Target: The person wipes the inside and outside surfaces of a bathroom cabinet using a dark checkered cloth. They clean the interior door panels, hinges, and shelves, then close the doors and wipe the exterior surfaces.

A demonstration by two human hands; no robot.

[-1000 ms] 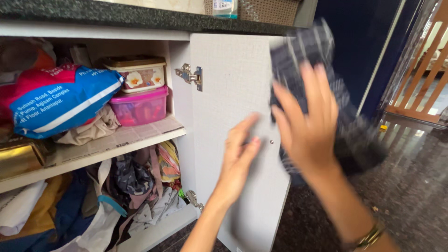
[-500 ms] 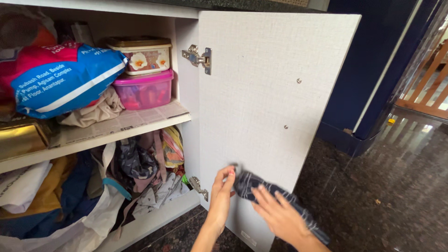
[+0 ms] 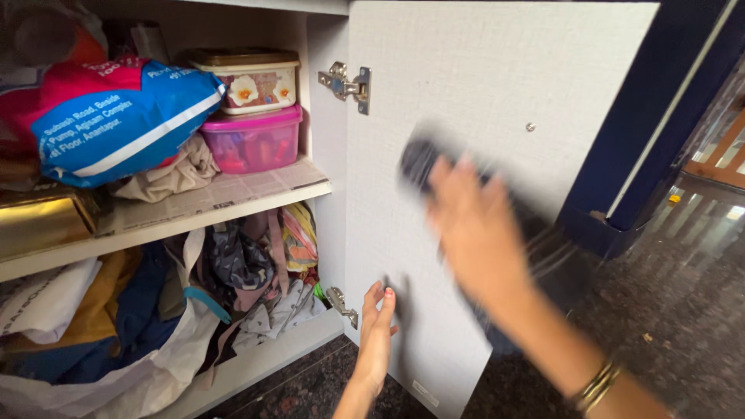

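Upper shelf (image 3: 233, 203), far left: a blue, red and white plastic sack (image 3: 116, 116) lying on its side, with a gold box (image 3: 43, 221) below its left end and a beige cloth (image 3: 174, 172) tucked under its right end.

Upper shelf, right end: a pink lidded tub (image 3: 252, 140), a flower-patterned container (image 3: 252, 77) stacked on top of it.

Lower compartment: a jumble of mixed clothes (image 3: 240, 268) and white bags (image 3: 46, 299), spilling toward the front edge.

Cabinet door (image 3: 466, 93), white, standing open on two metal hinges.

Left hand (image 3: 378, 334): low on the door near the bottom hinge, fingers straight and together, palm flat against the panel, holding nothing.

Right hand (image 3: 477, 233): in front of the door's middle, heavily blurred, a bracelet at the wrist. It grips a dark cloth (image 3: 423, 159), pressed to the door face; how tightly the fingers curl cannot be told through the blur.

Floor (image 3: 683, 310): dark speckled stone.
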